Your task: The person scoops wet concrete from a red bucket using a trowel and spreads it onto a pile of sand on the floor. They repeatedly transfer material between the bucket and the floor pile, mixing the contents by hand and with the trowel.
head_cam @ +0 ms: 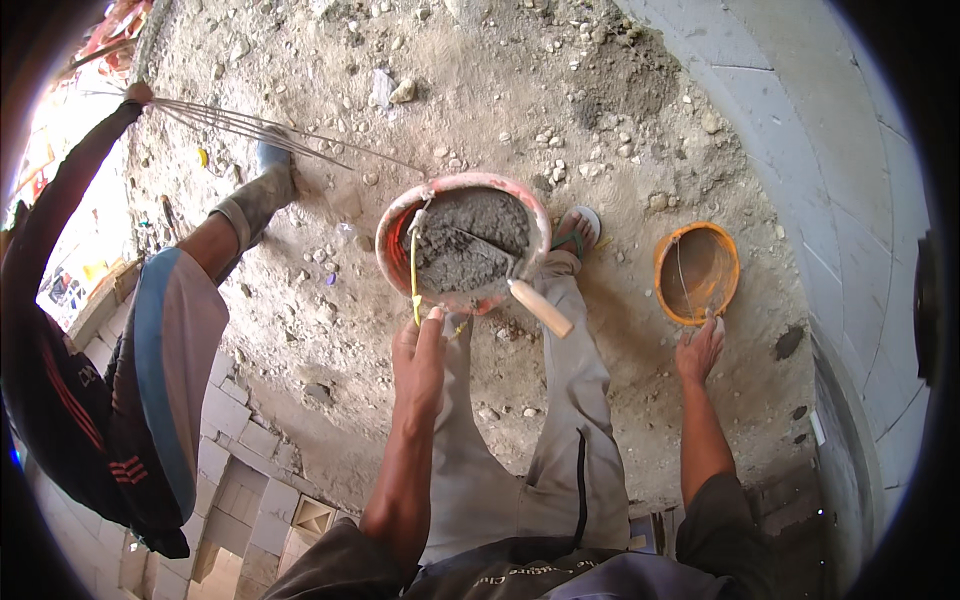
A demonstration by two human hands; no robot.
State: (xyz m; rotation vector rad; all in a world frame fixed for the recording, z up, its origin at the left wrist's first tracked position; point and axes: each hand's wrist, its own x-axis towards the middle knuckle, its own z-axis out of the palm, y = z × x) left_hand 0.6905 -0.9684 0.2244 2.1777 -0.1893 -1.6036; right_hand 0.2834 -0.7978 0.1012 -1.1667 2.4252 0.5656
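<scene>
A red bucket [386, 236] with a mortar-smeared rim is in front of my legs, full of wet grey mortar [457, 247]. A trowel with a wooden handle [541, 308] lies in it, its blade in the mortar and its handle over the rim. My left hand [421, 349] grips the bucket's yellow rope handle [414, 262] at the near side. On the right, my right hand [700, 349] holds the near rim of a smaller orange bucket [661, 277], coated inside with grey-brown residue and fitted with a thin wire handle.
At the left a co-worker [60, 405] in rubber boots holds several thin rods [225, 124] that reach toward the red bucket. Rough ground with stones [405, 91] lies underfoot. A grey block wall [847, 225] curves along the right; pale blocks [225, 409] stand at lower left.
</scene>
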